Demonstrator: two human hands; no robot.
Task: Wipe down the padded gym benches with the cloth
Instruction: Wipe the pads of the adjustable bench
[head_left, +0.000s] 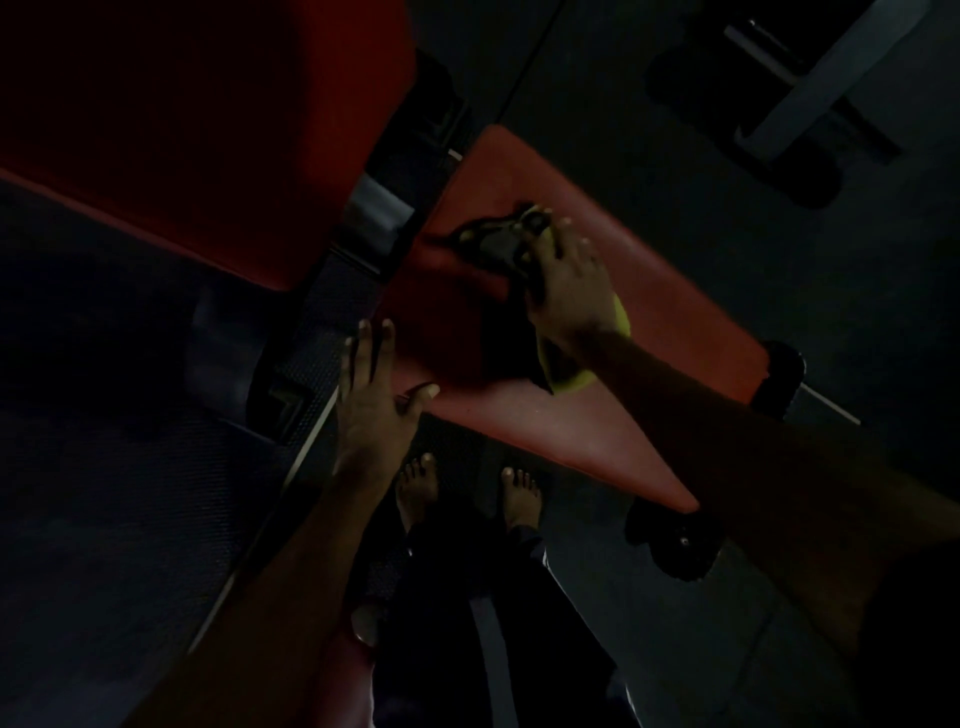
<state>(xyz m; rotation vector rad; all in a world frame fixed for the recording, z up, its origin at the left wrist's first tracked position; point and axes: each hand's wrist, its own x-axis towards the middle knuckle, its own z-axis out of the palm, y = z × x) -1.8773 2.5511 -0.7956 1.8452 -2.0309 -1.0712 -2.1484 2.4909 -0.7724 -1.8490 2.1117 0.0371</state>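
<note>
Mid-frame, the right hand (566, 280) presses the dark-and-yellow cloth (498, 244) flat on the red seat pad (675, 312), fingers spread over it; the left hand (371, 395), fingers splayed, braces the pad's edge; best to wipe with even, overlapping strokes toward the edges.

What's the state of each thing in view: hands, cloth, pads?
right hand: pressing the cloth flat on the seat pad
cloth: yellow and dark, bunched under the hand
left hand: open, resting at the pad's edge
seat pad: red, flat
back pad: red, untouched
</note>
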